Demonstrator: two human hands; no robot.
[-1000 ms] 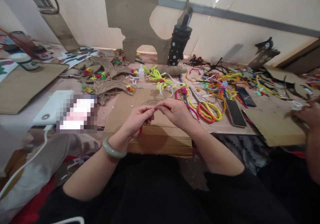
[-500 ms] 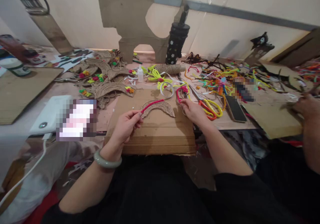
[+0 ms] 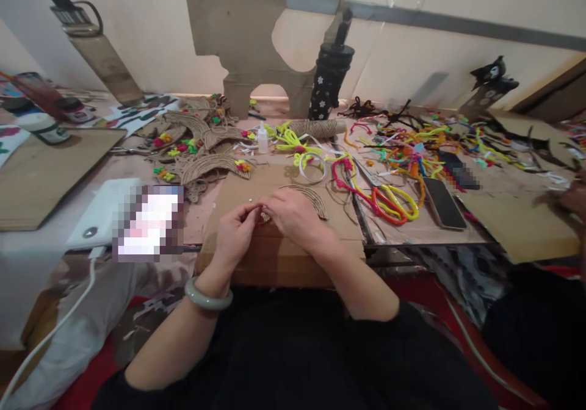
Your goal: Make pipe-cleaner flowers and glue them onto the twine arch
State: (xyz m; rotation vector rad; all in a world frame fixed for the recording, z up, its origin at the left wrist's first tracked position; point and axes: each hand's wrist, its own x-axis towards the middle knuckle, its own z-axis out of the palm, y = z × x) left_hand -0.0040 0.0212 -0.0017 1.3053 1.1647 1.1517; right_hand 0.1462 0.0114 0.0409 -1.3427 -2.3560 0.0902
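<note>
My left hand (image 3: 238, 232) and my right hand (image 3: 295, 219) meet fingertip to fingertip over the left end of an arch of coiled brown twine (image 3: 314, 199). The left fingers are closed in a pinch on a pink pipe cleaner, most of which is hidden now. Closed as well, my right hand covers the middle of the arch, and what its fingertips grip cannot be made out. Under both hands lies a cardboard sheet (image 3: 229, 199). A roll of clear tape (image 3: 312, 168) rests behind the arch, and a pink pipe cleaner strand (image 3: 352, 185) runs down to its right.
Scissors (image 3: 389, 201) and a dark phone (image 3: 443, 204) lie to the right. A small glue bottle (image 3: 262, 140) stands behind the cardboard. Finished twine arches (image 3: 206, 169), a white power bank (image 3: 94, 215) and a lit phone (image 3: 149, 221) are leftward. Colourful pipe cleaners (image 3: 412, 147) cover the back right.
My right hand has let go of the pink strand near the tape and moved left to join my left hand. The strand now lies beside the scissors. The view has shifted slightly.
</note>
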